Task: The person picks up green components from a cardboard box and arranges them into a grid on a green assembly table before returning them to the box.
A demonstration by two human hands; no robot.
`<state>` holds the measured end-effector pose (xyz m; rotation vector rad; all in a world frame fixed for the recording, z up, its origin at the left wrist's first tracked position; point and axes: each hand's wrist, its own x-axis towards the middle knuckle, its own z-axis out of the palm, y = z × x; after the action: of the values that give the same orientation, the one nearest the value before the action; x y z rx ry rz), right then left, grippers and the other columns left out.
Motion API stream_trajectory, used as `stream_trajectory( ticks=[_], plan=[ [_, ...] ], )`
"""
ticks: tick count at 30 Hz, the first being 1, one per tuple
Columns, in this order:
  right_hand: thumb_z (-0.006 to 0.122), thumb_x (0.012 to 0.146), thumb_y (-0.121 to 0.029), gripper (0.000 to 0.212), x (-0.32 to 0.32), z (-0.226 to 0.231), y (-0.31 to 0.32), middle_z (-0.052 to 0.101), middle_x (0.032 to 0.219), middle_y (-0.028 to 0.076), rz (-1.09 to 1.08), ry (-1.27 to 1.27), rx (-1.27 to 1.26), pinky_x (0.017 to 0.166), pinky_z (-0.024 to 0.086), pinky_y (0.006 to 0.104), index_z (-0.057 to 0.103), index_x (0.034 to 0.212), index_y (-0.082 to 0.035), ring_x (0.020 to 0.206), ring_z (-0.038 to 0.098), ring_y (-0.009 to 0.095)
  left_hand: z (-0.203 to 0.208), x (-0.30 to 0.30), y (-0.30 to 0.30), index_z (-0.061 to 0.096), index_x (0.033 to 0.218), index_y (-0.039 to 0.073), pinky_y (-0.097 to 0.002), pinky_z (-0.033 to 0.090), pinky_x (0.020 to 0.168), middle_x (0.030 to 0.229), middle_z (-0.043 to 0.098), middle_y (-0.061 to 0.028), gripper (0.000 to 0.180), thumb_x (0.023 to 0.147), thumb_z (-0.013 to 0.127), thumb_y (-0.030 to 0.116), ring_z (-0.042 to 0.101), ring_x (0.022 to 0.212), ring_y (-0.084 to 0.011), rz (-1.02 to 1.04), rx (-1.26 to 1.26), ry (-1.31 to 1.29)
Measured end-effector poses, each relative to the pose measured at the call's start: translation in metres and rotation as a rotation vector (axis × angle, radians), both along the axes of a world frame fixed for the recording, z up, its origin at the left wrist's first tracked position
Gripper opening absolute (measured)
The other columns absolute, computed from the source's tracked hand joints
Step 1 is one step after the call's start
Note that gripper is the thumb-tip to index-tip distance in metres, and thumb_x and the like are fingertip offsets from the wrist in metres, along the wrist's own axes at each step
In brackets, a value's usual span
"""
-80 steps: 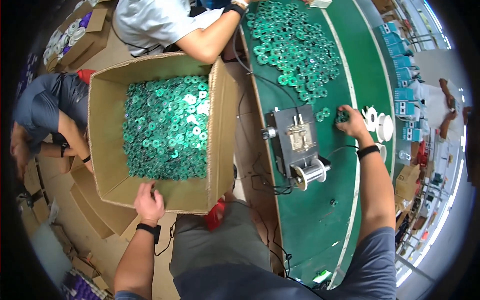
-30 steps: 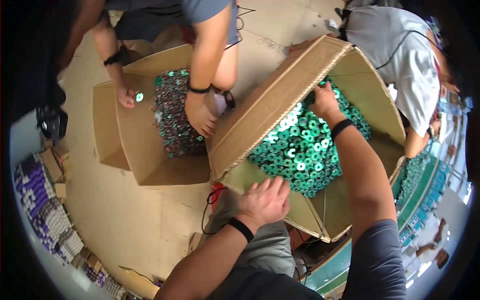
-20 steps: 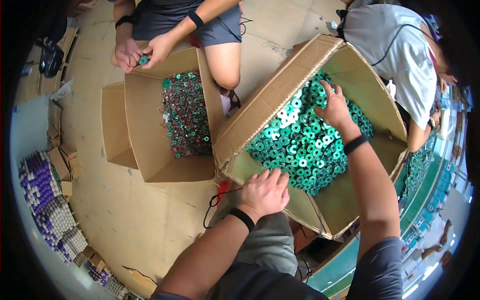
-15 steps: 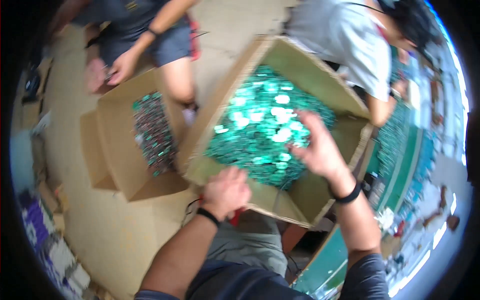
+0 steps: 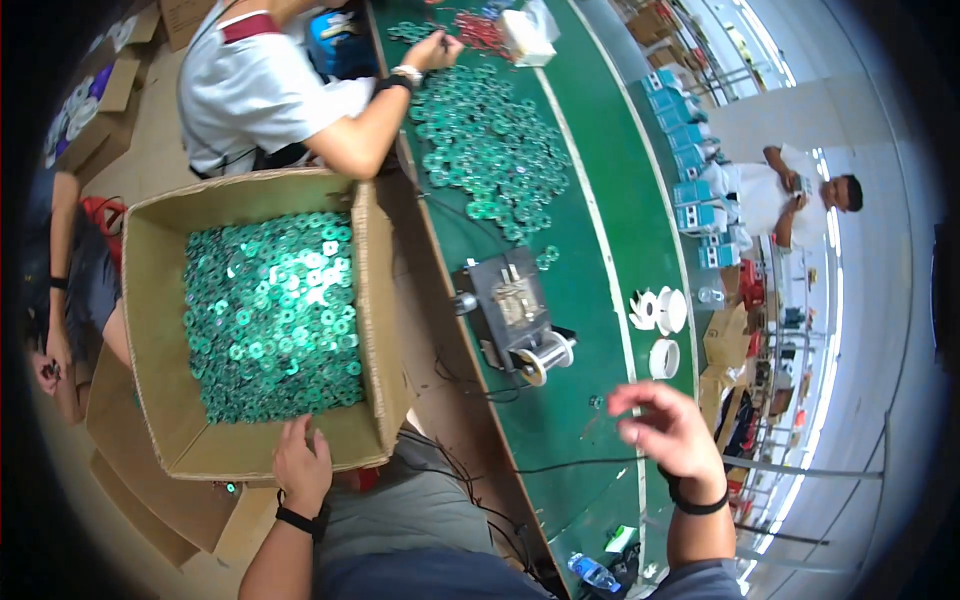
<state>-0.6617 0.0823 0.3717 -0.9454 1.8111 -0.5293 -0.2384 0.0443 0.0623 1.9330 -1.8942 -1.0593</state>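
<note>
A large cardboard box [image 5: 160, 430] holds a mass of small green ring-shaped parts [image 5: 270, 310], probably circuit boards. My left hand [image 5: 302, 465] rests at its near rim, fingers stretched over the edge and thumb apart, gripping nothing I can see. Out over the green worktable [image 5: 560, 450], my right hand [image 5: 668, 435] hangs open, its fingers curved and spread with nothing between them. Just left of its fingertips lies a tiny part [image 5: 596, 402], too small to name.
On the worktable are a pile of green rings [image 5: 490, 140], a dark fixture [image 5: 508, 290], a wire spool [image 5: 545, 358], white tape rolls [image 5: 664, 358] and a plastic bottle [image 5: 594, 572]. One co-worker [image 5: 260, 90] leans on the table edge; another [image 5: 60, 260] sits left.
My view has swung right toward the worktable. My right hand has left the space over the rings in the box and is now above the table. My left hand stays by the near rim.
</note>
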Motion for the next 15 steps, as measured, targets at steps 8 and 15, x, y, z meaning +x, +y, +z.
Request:
stream_trajectory(
  ticks=[8, 15],
  plan=[
    [0.083, 0.085, -0.016, 0.055, -0.140, -0.141, -0.084, 0.062, 0.129, 0.017, 0.224, 0.620, -0.334, 0.092, 0.060, 0.0415, 0.061, 0.134, -0.004, 0.113, 0.067, 0.034, -0.003, -0.018, 0.008, 0.068, 0.117, 0.007, -0.0508, 0.053, 0.084, 0.108, 0.066, -0.0156, 0.033, 0.086, 0.055, 0.008, 0.065, 0.102, -0.0403, -0.082, -0.106, -0.271],
    [0.087, 0.078, -0.017, 0.072, -0.141, -0.241, -0.149, 0.056, 0.129, 0.022, 0.223, 0.685, -0.115, 0.099, 0.055, 0.0475, 0.053, 0.141, -0.007, 0.116, 0.062, 0.043, -0.005, -0.024, 0.011, 0.067, 0.113, 0.005, -0.0521, 0.051, 0.085, 0.108, 0.065, -0.0190, 0.028, 0.089, 0.053, 0.011, 0.063, 0.099, -0.0447, -0.046, -0.049, -0.317]
  ],
)
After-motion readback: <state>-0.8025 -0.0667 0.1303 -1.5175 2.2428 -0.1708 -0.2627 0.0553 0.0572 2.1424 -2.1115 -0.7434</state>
